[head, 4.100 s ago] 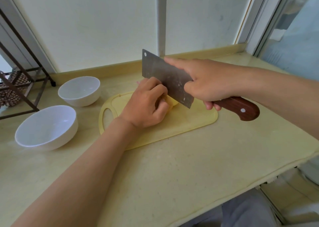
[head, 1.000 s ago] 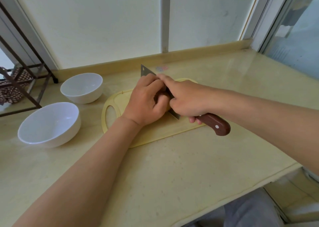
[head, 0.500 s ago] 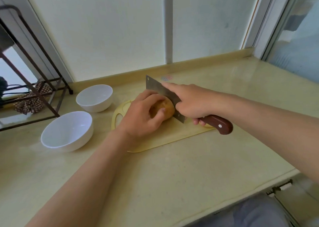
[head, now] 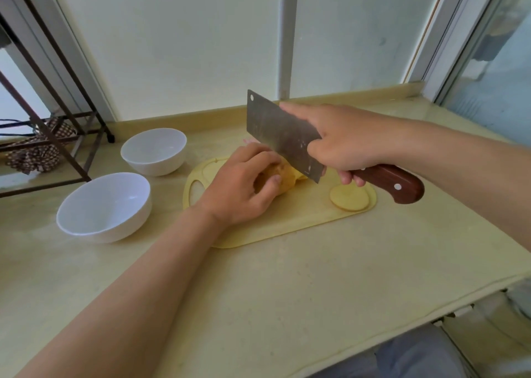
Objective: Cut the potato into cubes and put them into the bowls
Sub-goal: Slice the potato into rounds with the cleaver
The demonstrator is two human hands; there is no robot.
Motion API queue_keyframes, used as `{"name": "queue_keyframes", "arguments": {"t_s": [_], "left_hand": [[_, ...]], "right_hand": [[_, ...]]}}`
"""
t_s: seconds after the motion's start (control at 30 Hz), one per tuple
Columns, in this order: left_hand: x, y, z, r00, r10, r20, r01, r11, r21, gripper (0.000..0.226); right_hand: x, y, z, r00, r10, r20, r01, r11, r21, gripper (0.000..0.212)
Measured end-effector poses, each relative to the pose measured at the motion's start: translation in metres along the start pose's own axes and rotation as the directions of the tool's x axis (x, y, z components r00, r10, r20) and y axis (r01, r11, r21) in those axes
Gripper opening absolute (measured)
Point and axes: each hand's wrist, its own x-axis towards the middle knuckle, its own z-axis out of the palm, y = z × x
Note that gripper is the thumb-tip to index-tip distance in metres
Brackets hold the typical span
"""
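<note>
A yellow-brown potato (head: 283, 177) lies on the pale yellow cutting board (head: 275, 219). My left hand (head: 244, 185) grips the potato from the left, fingers curled over its top. My right hand (head: 342, 142) grips the wooden handle of a cleaver (head: 281, 133), forefinger laid along the blade's spine. The blade is lifted above the potato's right end. A round cut slice (head: 349, 198) lies flat on the board's right end. Two white bowls stand left of the board, the near bowl (head: 105, 205) and the far bowl (head: 153, 150), both with nothing in them.
A dark metal rack (head: 48, 113) with a checked cloth (head: 37, 150) stands at the far left. A frosted window wall runs behind the counter. The counter's front edge (head: 402, 305) runs diagonally at lower right, with a grey-clad leg below it.
The cleaver has risen from the potato, where it was pressed down half a second ago. A cut slice now lies on the board's right end. My left hand still holds the potato.
</note>
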Motion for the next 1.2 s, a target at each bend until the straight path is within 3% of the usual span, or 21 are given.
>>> {"name": "queue_keyframes", "arguments": {"t_s": [0.57, 1.0, 1.07, 1.2], "left_hand": [[0.001, 0.0, 0.0, 1.0, 0.015, -0.002, -0.015, 1.0, 0.01, 0.027], [0.002, 0.0, -0.004, 1.0, -0.01, -0.01, 0.01, 1.0, 0.026, 0.031], [0.002, 0.0, -0.004, 1.0, -0.017, -0.017, 0.017, 1.0, 0.026, 0.033], [0.002, 0.001, -0.002, 1.0, -0.029, -0.011, 0.029, 0.999, 0.019, 0.034]], "right_hand": [[-0.019, -0.01, -0.003, 0.998, 0.06, -0.004, -0.06, 0.998, -0.007, 0.087], [-0.02, -0.02, 0.0, 0.998, 0.054, 0.038, -0.049, 0.993, -0.109, 0.089], [-0.016, -0.02, -0.001, 0.998, 0.05, 0.04, -0.044, 0.99, -0.133, 0.084], [-0.016, -0.019, 0.001, 0.999, 0.013, -0.029, -0.019, 0.975, -0.22, 0.051]]}}
